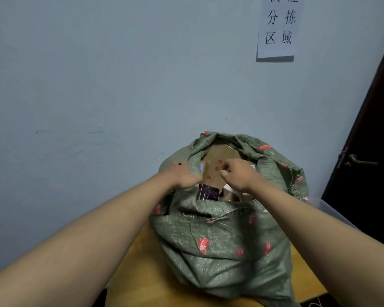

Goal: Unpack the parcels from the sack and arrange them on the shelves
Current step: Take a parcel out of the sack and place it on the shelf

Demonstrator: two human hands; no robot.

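Observation:
A green woven sack [222, 247] with red markings stands on a small wooden table, its mouth open toward me. Inside the mouth a brown cardboard parcel [217, 165] with red spots stands upright, a dark box [208, 192] sits below it, and a pale parcel edge shows to the right. My left hand [184, 176] grips the sack's left rim beside the cardboard parcel. My right hand [237, 175] reaches into the mouth with its fingers curled over the cardboard parcel's right side; whether it grips the parcel is hidden.
The wooden table [142, 273] carries the sack close to a pale blue wall. A paper sign [277, 27] hangs on the wall at the upper right. A dark door with a lever handle [359, 161] stands at the right. No shelves are in view.

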